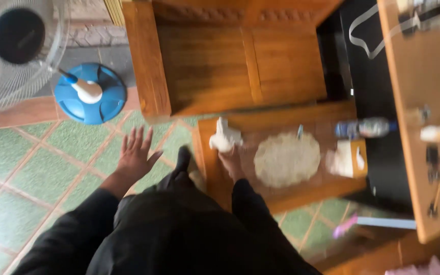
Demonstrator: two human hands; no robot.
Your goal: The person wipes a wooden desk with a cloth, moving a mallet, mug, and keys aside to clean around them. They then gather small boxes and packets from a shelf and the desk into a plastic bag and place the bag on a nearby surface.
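Observation:
My right hand (pixel 231 159) grips a crumpled white cloth (pixel 225 137) and presses it on the left end of a low wooden table (pixel 286 191). A round pale doily (pixel 287 159) lies at the table's middle, just right of that hand. My left hand (pixel 136 154) hangs open over the green tiled floor, fingers spread, holding nothing. Both arms are in black sleeves, and the picture is blurred.
A wooden chair (pixel 230 56) stands behind the table. A tissue box (pixel 347 159) and a lying plastic bottle (pixel 366 127) sit at the table's right end. A standing fan (pixel 11 46) with a blue base (pixel 91 94) is at left. A wooden desk (pixel 426 91) with small items runs along the right.

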